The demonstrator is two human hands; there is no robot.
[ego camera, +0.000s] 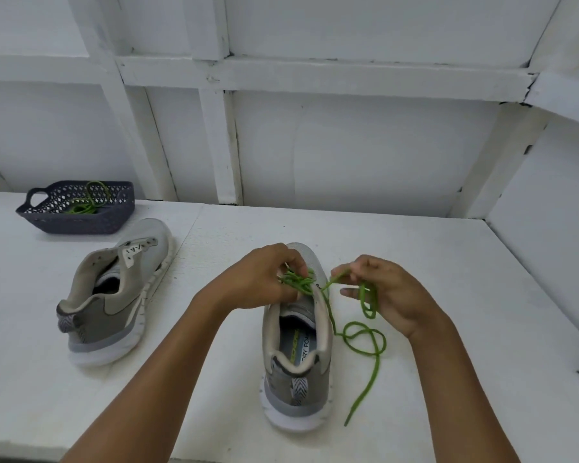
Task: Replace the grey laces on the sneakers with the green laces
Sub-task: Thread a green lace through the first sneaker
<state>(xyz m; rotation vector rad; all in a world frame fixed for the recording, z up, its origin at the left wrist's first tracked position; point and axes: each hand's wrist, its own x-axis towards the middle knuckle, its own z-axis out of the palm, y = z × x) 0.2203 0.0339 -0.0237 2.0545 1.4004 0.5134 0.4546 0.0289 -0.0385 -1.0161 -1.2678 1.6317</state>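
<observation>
A grey sneaker (296, 355) stands in front of me, heel toward me, with a green lace (365, 342) threaded across its upper eyelets. My left hand (264, 279) pinches the green strands over the tongue. My right hand (388, 292) holds a strand of the same lace just right of the shoe, with loops hanging from its fingers. The free tail curls on the table and ends near the heel. A second grey sneaker (114, 295) lies to the left with no lace in its eyelets.
A dark blue perforated basket (47, 218) sits at the back left of the white table (448, 262), with another green lace (87, 203) in it. White panelled walls close in behind and on the right.
</observation>
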